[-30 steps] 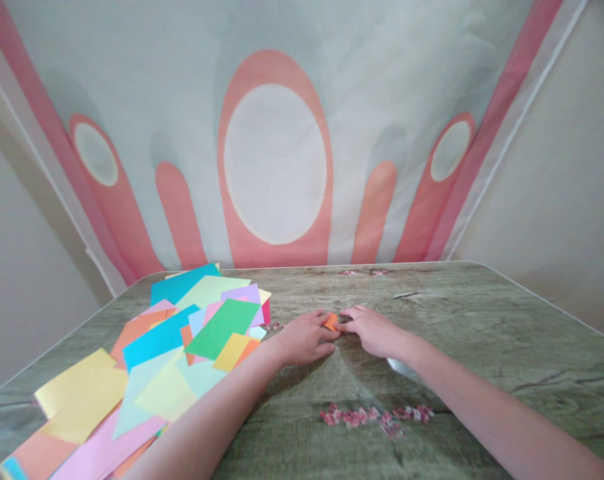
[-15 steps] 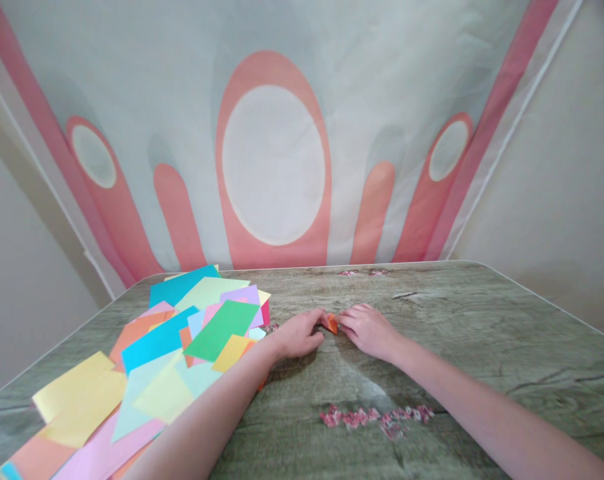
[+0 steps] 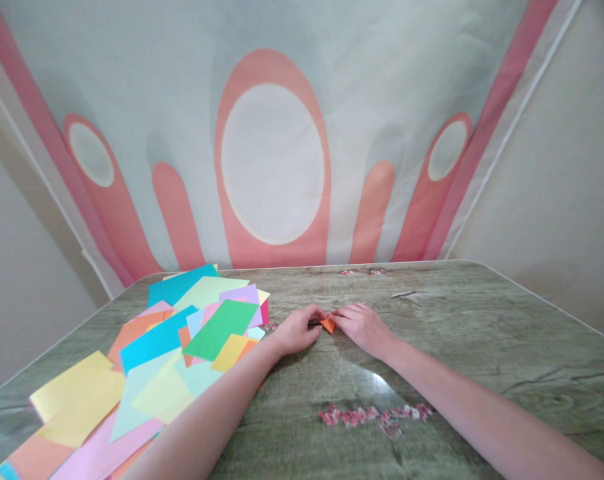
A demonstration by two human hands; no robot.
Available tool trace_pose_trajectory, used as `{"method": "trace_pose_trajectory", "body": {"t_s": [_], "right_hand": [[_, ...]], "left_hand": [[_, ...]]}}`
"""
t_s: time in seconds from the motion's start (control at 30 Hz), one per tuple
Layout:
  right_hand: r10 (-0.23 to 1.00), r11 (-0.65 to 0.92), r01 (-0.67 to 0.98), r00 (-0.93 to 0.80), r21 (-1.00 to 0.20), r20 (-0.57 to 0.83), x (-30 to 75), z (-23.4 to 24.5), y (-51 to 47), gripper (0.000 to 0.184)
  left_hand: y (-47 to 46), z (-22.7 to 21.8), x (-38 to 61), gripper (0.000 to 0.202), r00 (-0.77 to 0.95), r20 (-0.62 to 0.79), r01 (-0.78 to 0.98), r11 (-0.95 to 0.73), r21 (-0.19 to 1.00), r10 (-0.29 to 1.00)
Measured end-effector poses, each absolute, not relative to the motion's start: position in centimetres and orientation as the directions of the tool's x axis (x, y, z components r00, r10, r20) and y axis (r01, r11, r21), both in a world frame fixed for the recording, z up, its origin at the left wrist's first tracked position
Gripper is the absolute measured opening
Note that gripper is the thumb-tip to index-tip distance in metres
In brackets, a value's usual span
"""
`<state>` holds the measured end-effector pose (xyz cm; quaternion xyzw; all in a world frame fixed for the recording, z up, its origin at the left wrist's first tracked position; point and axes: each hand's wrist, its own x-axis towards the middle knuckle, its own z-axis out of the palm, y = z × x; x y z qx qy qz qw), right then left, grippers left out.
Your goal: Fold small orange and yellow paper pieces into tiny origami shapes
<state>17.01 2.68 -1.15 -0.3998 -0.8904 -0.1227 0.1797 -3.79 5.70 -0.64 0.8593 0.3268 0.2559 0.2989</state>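
Observation:
A small folded orange paper piece (image 3: 327,325) lies on the grey-green wood-pattern table (image 3: 457,333), between my two hands. My left hand (image 3: 298,331) rests on the table just left of it, fingers curled and thumb and fingertips pinching its left edge. From the right, my right hand (image 3: 361,325) pinches the paper's other side with its fingertips, palm down. Most of the paper is hidden by the fingers.
A loose pile of coloured paper sheets (image 3: 157,353) covers the table's left part, with a green sheet (image 3: 222,328) on top. Pink flower prints (image 3: 377,417) mark the table near me. A pink-and-white patterned cloth (image 3: 272,160) hangs behind the table.
My left hand has curled from flat into a pinch and drawn slightly away from me. The orange paper has shifted a little and shows a pointed corner now.

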Motion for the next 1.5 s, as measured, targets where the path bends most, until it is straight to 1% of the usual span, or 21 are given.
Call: {"method": "trace_pose_trajectory", "body": {"t_s": [0.17,0.4,0.63,0.8,0.87,0.97,1.03,1.1,1.17,1.37,1.5], "right_hand": [[0.661,0.663,0.746,-0.627,0.071,0.413,17.1,-1.4,2.9,0.022],[0.672,0.653,0.756,-0.611,0.056,0.418,17.0,-1.2,2.8,0.021],[0.711,0.61,0.792,-0.555,0.014,0.432,16.7,-1.4,2.8,0.021],[0.735,0.576,0.817,-0.502,-0.029,0.456,16.2,-1.3,2.6,0.02],[0.736,0.57,0.821,-0.492,-0.033,0.465,16.0,-1.3,2.4,0.019],[0.738,0.558,0.829,-0.478,-0.033,0.476,15.9,-1.2,2.3,0.018],[0.742,0.548,0.836,-0.466,-0.034,0.482,15.9,-1.2,2.2,0.017],[0.746,0.54,0.841,-0.458,-0.037,0.484,15.9,-1.3,2.3,0.016],[0.749,0.538,0.842,-0.454,-0.043,0.483,15.8,-1.5,2.3,0.016],[0.76,0.53,0.843,-0.425,-0.091,0.492,15.6,-1.5,2.4,0.015],[0.767,0.529,0.839,-0.411,-0.124,0.493,15.5,-1.5,2.4,0.014]], "left_hand": [[5.9,-1.1,-3.7,0.028,0.663,0.263,0.329,-0.589,0.738,0.701],[5.8,-0.9,-3.5,0.028,0.644,0.261,0.359,-0.586,0.727,0.719],[5.6,-0.4,-3.5,0.028,0.635,0.257,0.426,-0.608,0.669,0.728],[5.5,-0.3,-3.3,0.023,0.608,0.281,0.465,-0.621,0.631,0.742],[5.5,-0.4,-3.2,0.021,0.564,0.302,0.523,-0.615,0.59,0.769],[5.3,-0.4,-3.1,0.018,0.485,0.359,0.632,-0.604,0.487,0.797],[5.2,-0.3,-3.0,0.014,0.468,0.384,0.682,-0.602,0.417,0.796],[5.0,-0.3,-2.9,0.011,0.463,0.384,0.712,-0.593,0.375,0.799],[4.9,-0.4,-2.8,0.009,0.447,0.371,0.734,-0.571,0.367,0.814],[5.1,-0.9,-2.6,0.007,0.398,0.31,0.764,-0.499,0.409,0.863],[5.1,-1.0,-2.6,0.009,0.387,0.306,0.776,-0.486,0.401,0.87]]}}
